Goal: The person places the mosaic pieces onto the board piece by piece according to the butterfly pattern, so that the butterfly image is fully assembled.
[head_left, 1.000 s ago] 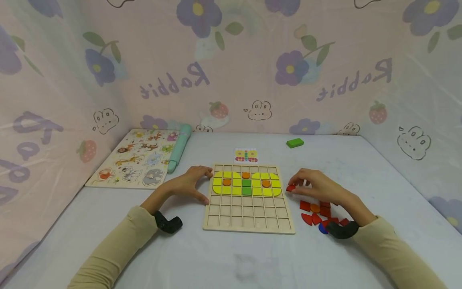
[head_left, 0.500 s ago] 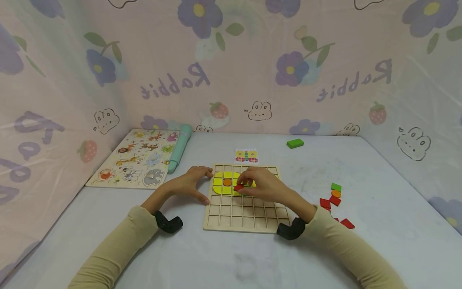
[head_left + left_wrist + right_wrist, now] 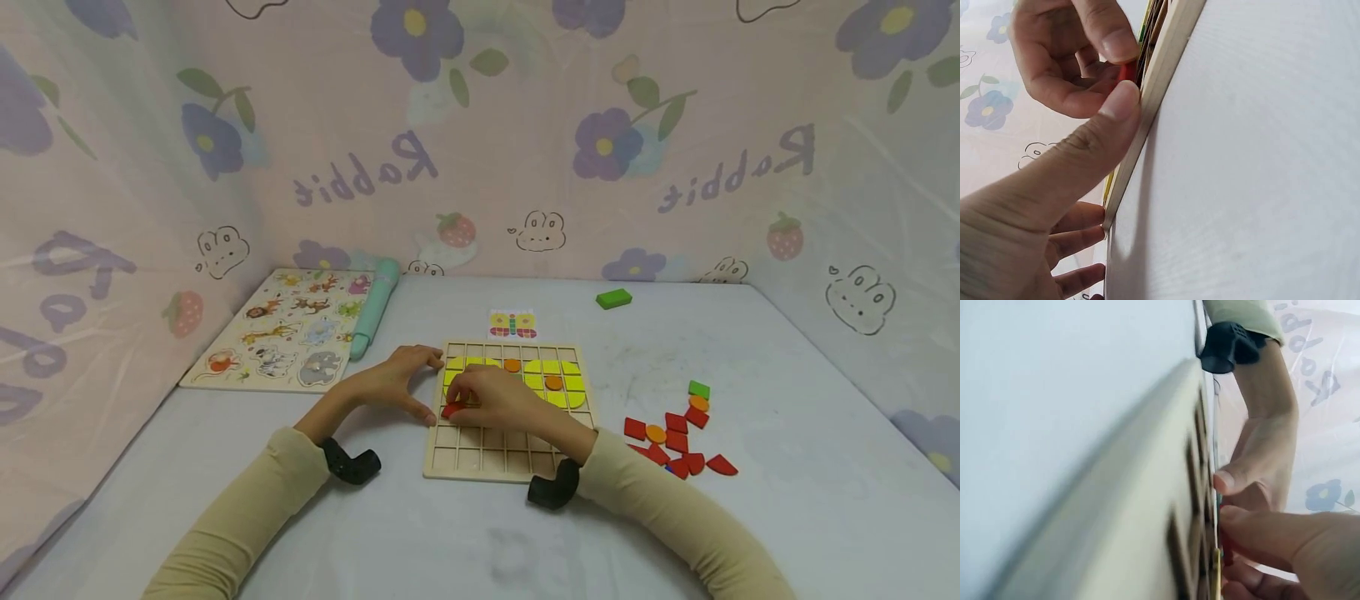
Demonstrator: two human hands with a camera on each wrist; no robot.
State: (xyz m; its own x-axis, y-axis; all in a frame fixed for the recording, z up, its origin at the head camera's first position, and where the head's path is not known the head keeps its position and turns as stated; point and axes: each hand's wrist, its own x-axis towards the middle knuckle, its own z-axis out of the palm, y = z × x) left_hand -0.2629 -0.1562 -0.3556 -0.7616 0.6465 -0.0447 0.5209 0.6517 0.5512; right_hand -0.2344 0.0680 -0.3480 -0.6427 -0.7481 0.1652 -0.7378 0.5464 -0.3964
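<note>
Head view, from where I stand: the person's right hand (image 3: pixel 498 400) reaches across a wooden grid board (image 3: pixel 465 462), its thumb and fingers pinching a red piece (image 3: pixel 452 410) near the board's left edge, just on the near side of the yellow pieces (image 3: pixel 564 368). I can't tell whether the red piece touches the grid. Their left hand (image 3: pixel 393 385) grips nothing; its thumb and fingers are spread apart, resting along that same left edge. Two orange discs (image 3: pixel 512 365) show on the board.

To the right, loose red tiles (image 3: pixel 677 442) lie on the white surface (image 3: pixel 420 533) with more orange discs and a green square (image 3: pixel 699 389). Beyond the board sits a small picture card (image 3: pixel 513 323); farther right, a green block (image 3: pixel 614 298). At the far left, a mint-green tube (image 3: pixel 372 312) lies along an animal puzzle (image 3: pixel 225 380).
</note>
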